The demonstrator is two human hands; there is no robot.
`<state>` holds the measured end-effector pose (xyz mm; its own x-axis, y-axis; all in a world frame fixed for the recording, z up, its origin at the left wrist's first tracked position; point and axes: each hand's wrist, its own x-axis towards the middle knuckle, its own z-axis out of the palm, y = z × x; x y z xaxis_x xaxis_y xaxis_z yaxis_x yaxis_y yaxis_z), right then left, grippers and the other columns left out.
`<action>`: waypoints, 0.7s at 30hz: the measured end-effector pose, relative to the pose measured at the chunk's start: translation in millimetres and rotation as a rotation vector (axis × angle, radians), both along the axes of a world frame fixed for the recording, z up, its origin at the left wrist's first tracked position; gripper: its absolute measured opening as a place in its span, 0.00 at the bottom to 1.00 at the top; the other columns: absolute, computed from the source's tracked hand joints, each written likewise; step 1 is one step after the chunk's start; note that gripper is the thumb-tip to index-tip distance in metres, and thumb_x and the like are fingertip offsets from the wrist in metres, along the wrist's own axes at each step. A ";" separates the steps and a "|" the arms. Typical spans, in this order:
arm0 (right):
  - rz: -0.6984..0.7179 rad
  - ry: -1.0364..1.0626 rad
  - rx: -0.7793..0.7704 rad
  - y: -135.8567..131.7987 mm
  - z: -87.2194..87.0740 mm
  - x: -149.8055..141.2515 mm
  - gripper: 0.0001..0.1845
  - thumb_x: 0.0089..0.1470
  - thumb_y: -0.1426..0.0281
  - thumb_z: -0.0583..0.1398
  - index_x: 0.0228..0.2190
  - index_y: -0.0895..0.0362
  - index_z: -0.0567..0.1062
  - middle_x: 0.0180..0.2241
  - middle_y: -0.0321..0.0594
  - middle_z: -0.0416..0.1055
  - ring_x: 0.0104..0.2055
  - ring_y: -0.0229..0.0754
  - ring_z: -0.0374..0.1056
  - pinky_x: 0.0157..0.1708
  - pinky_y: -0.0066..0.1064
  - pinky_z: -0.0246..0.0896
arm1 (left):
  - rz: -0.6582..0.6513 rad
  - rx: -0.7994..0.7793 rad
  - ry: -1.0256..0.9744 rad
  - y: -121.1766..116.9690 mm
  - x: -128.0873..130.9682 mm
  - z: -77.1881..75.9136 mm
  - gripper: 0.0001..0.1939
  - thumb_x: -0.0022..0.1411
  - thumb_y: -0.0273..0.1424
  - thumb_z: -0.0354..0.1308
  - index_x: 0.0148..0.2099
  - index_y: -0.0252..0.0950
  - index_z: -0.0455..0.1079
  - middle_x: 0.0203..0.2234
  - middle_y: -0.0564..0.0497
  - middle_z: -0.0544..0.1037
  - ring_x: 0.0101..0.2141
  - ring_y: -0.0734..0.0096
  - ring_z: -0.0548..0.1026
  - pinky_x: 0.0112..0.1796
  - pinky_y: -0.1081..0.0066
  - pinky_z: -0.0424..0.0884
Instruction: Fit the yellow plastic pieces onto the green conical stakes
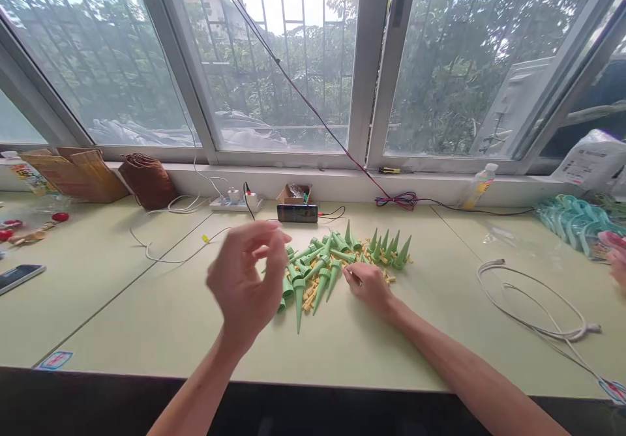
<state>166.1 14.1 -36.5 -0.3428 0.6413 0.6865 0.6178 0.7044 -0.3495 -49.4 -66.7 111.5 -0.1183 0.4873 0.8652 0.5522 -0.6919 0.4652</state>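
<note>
A pile of green cone-shaped plastic spikes [320, 270] lies on the pale table [161, 319], mixed with small yellow pieces [309, 296]. Several more green spikes [391, 251] stand upright at the pile's right end. My left hand [247, 279] is raised above the table left of the pile, its fingers loosely curled and somewhat blurred, with nothing visible in them. My right hand [369, 286] rests on the table at the pile's near right edge, fingers pinched on something small that I cannot make out.
A power strip [236, 204], a small cardboard box [295, 195] and a dark phone [297, 213] sit by the window sill. A white cable [538, 302] coils at right, a phone [19, 276] lies at left. Teal items [570, 221] and another person's hand [619, 263] are far right.
</note>
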 end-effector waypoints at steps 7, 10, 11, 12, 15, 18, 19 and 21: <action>-0.003 -0.063 0.060 -3.0 3.2 -0.8 0.15 0.64 0.71 0.55 0.26 0.57 0.74 0.22 0.38 0.71 0.23 0.36 0.65 0.28 0.27 0.53 | -0.140 -0.269 0.427 88.2 11.9 -102.1 0.10 0.68 0.31 0.51 0.41 0.35 0.73 0.26 0.52 0.78 0.19 0.77 0.68 0.25 0.74 0.67; -0.014 -0.113 0.074 -4.7 5.5 -0.9 0.16 0.64 0.70 0.54 0.26 0.57 0.74 0.20 0.37 0.68 0.23 0.36 0.62 0.28 0.28 0.52 | -0.155 -0.298 0.420 92.2 9.9 -113.9 0.12 0.69 0.32 0.49 0.41 0.36 0.73 0.23 0.54 0.75 0.20 0.77 0.67 0.25 0.75 0.66; -0.020 -0.124 0.085 -5.3 6.3 -1.0 0.16 0.64 0.70 0.54 0.26 0.57 0.74 0.20 0.37 0.68 0.23 0.36 0.62 0.28 0.28 0.52 | -0.159 -0.293 0.421 90.2 9.2 -113.9 0.12 0.69 0.32 0.49 0.41 0.36 0.73 0.23 0.54 0.75 0.20 0.77 0.67 0.25 0.75 0.65; -0.026 -0.138 0.088 -5.8 7.0 -1.1 0.17 0.65 0.70 0.53 0.26 0.57 0.74 0.20 0.37 0.67 0.23 0.37 0.62 0.29 0.28 0.52 | -0.160 -0.287 0.426 87.7 8.4 -113.2 0.12 0.70 0.32 0.48 0.40 0.36 0.73 0.23 0.54 0.75 0.20 0.77 0.67 0.25 0.75 0.65; -0.046 -0.166 0.101 -6.9 7.5 -1.8 0.17 0.65 0.70 0.53 0.26 0.57 0.74 0.21 0.38 0.67 0.24 0.37 0.61 0.29 0.29 0.51 | -0.147 -0.272 0.453 80.4 6.4 -111.3 0.13 0.70 0.32 0.47 0.39 0.36 0.72 0.23 0.53 0.75 0.20 0.77 0.66 0.25 0.75 0.64; -0.077 -0.173 0.111 -6.6 6.2 -3.1 0.16 0.64 0.71 0.53 0.26 0.57 0.74 0.23 0.39 0.68 0.26 0.38 0.61 0.30 0.30 0.52 | -0.119 -0.250 0.505 76.3 6.1 -111.0 0.12 0.70 0.31 0.48 0.39 0.37 0.72 0.24 0.53 0.76 0.20 0.76 0.67 0.25 0.75 0.64; -0.083 -0.172 0.114 -6.2 5.7 -3.5 0.16 0.64 0.71 0.53 0.27 0.57 0.74 0.24 0.40 0.68 0.27 0.39 0.61 0.31 0.30 0.53 | -0.109 -0.243 0.520 75.5 6.5 -110.8 0.11 0.69 0.30 0.48 0.38 0.37 0.72 0.25 0.52 0.76 0.20 0.76 0.67 0.25 0.75 0.64; -0.085 -0.170 0.123 -5.3 5.1 -4.5 0.14 0.64 0.72 0.53 0.28 0.57 0.74 0.26 0.41 0.68 0.29 0.41 0.61 0.33 0.31 0.55 | -0.087 -0.235 0.542 74.2 8.0 -110.0 0.11 0.69 0.30 0.48 0.38 0.37 0.72 0.24 0.52 0.76 0.20 0.75 0.67 0.25 0.74 0.63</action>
<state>161.6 8.9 -31.4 -0.4089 0.5876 0.6983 0.7192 0.6784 -0.1498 -41.4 7.5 1.5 0.3590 0.6612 0.6587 0.6994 -0.6579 0.2792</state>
